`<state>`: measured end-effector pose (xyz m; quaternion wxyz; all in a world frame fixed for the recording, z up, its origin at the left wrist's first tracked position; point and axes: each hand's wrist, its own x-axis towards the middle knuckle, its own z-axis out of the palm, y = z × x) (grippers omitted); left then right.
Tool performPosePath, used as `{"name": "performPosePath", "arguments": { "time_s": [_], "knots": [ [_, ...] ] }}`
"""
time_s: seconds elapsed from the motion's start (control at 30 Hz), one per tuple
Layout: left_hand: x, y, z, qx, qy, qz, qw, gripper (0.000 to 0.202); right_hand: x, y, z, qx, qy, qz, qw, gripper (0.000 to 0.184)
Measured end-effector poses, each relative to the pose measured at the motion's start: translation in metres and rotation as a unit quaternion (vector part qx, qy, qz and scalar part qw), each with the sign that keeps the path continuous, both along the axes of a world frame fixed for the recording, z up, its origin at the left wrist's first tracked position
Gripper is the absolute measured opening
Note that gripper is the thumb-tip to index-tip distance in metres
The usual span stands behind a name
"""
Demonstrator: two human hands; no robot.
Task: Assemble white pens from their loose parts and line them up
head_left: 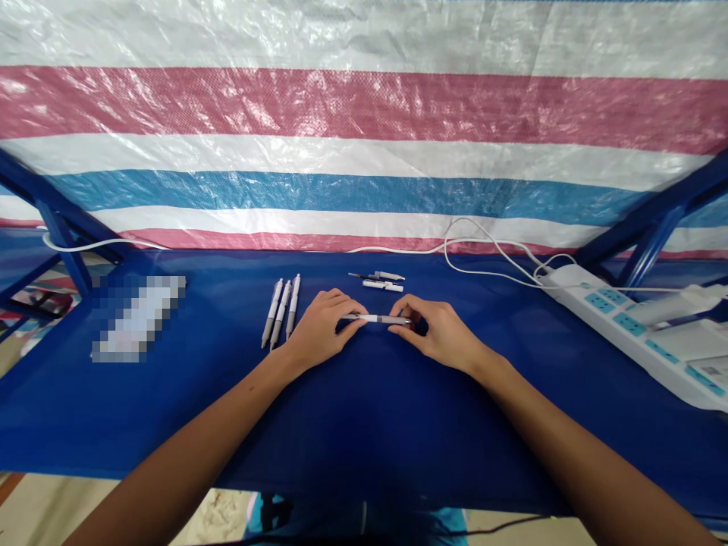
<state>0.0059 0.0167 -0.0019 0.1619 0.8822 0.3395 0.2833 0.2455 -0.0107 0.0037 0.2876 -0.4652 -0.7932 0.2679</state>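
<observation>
A white and grey pen (374,318) lies level between my two hands, above the middle of the blue table. My left hand (319,327) pinches its left end between thumb and fingers. At the pen's grey right end, the thumb and index finger of my right hand (440,331) are closed on it. Several similar white pens with grey grips (282,309) lie side by side just left of my left hand. Beyond my hands are loose pen parts: a white barrel (383,287), a short grey-and-white piece (390,276) and a thin dark piece (358,275).
A white power strip (617,322) with blue sockets lies along the right side, its white cable (489,241) looping behind. A blurred-out flat object (139,318) is on the left. Blue metal struts (62,227) and a striped plastic sheet (364,106) bound the table (364,425).
</observation>
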Motion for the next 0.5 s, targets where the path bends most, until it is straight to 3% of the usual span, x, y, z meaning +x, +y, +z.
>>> {"name": "performPosePath", "arguments": {
  "time_s": [0.17,0.4,0.5],
  "knots": [
    [0.0005,-0.001,0.0004,0.0,-0.001,-0.006,1.0,0.013,-0.0009,-0.0001,0.0016,0.002,-0.009,0.005,1.0,0.032],
    [0.0009,-0.0002,-0.0008,0.004,-0.005,-0.004,1.0,0.013,0.0009,0.0015,0.0003,0.022,0.007,0.006,1.0,0.021],
    [0.0008,-0.0007,-0.001,0.001,-0.005,-0.006,1.0,0.013,0.0001,0.0015,0.0002,0.012,-0.003,0.011,1.0,0.028]
  ]
}}
